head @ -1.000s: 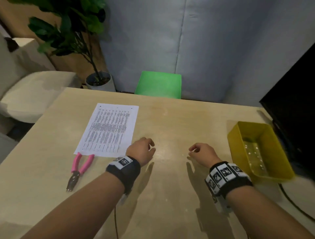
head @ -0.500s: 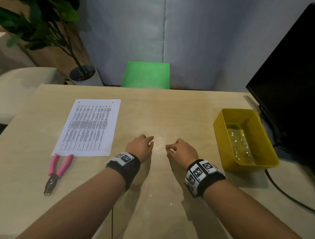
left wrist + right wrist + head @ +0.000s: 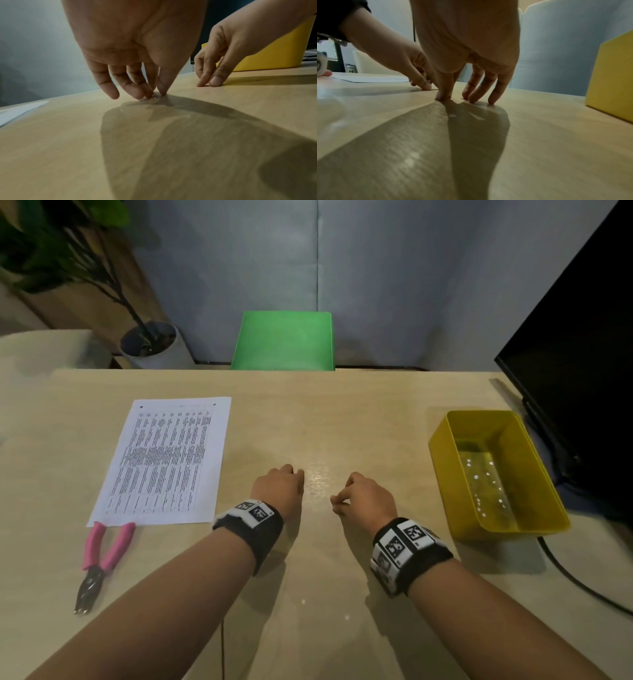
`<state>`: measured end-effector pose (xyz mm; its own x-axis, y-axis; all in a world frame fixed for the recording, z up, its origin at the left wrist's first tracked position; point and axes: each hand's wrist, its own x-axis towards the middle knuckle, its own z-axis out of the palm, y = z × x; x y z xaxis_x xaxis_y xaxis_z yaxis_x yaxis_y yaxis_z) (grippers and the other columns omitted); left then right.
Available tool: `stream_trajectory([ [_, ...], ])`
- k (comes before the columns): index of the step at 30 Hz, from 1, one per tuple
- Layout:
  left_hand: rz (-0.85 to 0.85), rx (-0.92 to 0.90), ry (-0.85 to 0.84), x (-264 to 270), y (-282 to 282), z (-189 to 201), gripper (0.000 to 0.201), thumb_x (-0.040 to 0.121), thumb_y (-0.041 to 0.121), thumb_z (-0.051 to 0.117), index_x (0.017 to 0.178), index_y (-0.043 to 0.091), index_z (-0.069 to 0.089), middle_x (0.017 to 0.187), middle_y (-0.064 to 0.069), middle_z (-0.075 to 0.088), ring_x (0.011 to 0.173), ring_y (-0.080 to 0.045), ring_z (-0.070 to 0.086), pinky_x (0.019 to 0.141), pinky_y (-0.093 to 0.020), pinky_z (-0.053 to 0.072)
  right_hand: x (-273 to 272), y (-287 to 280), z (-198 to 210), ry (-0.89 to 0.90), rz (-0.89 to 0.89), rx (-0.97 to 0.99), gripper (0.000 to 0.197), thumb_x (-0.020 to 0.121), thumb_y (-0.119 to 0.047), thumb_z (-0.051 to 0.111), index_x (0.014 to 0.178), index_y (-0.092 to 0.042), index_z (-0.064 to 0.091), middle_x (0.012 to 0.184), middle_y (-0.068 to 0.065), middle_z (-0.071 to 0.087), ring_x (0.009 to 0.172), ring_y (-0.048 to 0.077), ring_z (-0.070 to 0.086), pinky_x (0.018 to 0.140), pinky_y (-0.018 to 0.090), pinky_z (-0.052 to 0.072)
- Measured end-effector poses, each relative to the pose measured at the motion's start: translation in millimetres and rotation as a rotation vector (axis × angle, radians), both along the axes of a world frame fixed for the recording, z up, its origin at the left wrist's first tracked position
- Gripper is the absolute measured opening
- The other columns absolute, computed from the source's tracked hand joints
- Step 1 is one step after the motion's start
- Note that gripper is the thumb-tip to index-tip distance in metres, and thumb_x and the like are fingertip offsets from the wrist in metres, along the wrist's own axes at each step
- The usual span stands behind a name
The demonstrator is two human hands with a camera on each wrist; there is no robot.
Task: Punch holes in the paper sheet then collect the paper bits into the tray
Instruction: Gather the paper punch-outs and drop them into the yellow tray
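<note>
A printed paper sheet [image 3: 164, 460] lies flat at the left of the table, with a small hole near each far corner. Pink-handled punch pliers [image 3: 102, 553] lie just in front of it. A yellow tray [image 3: 442, 446] at the right holds several white paper bits [image 3: 486, 484]. Two loose bits [image 3: 303, 601] lie on the table between my forearms, and one [image 3: 453, 115] shows behind my right thumb. My left hand [image 3: 155, 95] and right hand [image 3: 455, 98] stand side by side mid-table, fingers loosely curved, tips on the wood, nothing visible between them.
A black monitor [image 3: 575, 371] stands behind the tray, and its cable [image 3: 575, 577] runs along the table's right edge. A green chair [image 3: 284, 340] and a potted plant [image 3: 154, 347] stand beyond the far edge.
My right hand has come left, closer to my left hand, and the head view has swung right. In the last half second both hands have barely moved.
</note>
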<state>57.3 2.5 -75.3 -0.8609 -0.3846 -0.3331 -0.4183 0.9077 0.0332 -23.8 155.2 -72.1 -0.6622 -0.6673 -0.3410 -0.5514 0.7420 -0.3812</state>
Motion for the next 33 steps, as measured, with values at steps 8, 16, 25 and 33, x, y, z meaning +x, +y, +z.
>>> stream_trajectory([
  [8, -0.033, -0.015, 0.038, -5.8, -7.7, -0.3, 0.026, 0.094, 0.028, 0.049, 0.106, 0.019, 0.069, 0.107, -0.001, 0.060, 0.098, -0.024, 0.056, 0.070, -0.030, 0.037, -5.8, -14.4, -2.0, 0.011, 0.070, 0.037, 0.018, 0.087, -0.013, 0.058, 0.097, -0.019, 0.072, 0.103, -0.001, 0.059, 0.095, 0.021, 0.059, 0.076, 0.030, 0.048],
  [16, -0.007, 0.016, 0.008, -6.3, -6.0, -3.5, 0.022, 0.087, 0.019, 0.060, 0.108, 0.013, 0.057, 0.111, -0.006, 0.053, 0.100, -0.025, 0.054, 0.073, -0.033, 0.041, -8.0, -20.2, -3.2, -0.085, 0.100, 0.104, 0.019, 0.083, 0.001, 0.048, 0.088, -0.014, 0.060, 0.098, 0.004, 0.051, 0.087, 0.021, 0.052, 0.079, 0.030, 0.046],
  [25, 0.024, 0.192, 0.152, -21.3, 1.2, 23.9, 0.019, 0.095, 0.026, 0.046, 0.105, 0.015, 0.058, 0.111, -0.006, 0.059, 0.096, -0.027, 0.059, 0.079, -0.036, 0.045, -31.7, -0.8, 26.0, -0.235, -0.100, -0.133, 0.015, 0.092, -0.009, 0.053, 0.093, -0.010, 0.068, 0.088, -0.001, 0.063, 0.084, 0.015, 0.059, 0.075, 0.023, 0.045],
  [33, -0.116, 0.359, 0.385, -79.2, 65.9, 89.5, 0.016, 0.093, 0.028, 0.051, 0.100, 0.017, 0.061, 0.102, -0.002, 0.066, 0.090, -0.024, 0.061, 0.072, -0.034, 0.047, -80.6, 51.7, 92.6, -0.023, -0.251, -0.188, 0.010, 0.089, -0.014, 0.061, 0.090, -0.011, 0.070, 0.088, 0.003, 0.067, 0.085, 0.018, 0.060, 0.076, 0.030, 0.048],
])
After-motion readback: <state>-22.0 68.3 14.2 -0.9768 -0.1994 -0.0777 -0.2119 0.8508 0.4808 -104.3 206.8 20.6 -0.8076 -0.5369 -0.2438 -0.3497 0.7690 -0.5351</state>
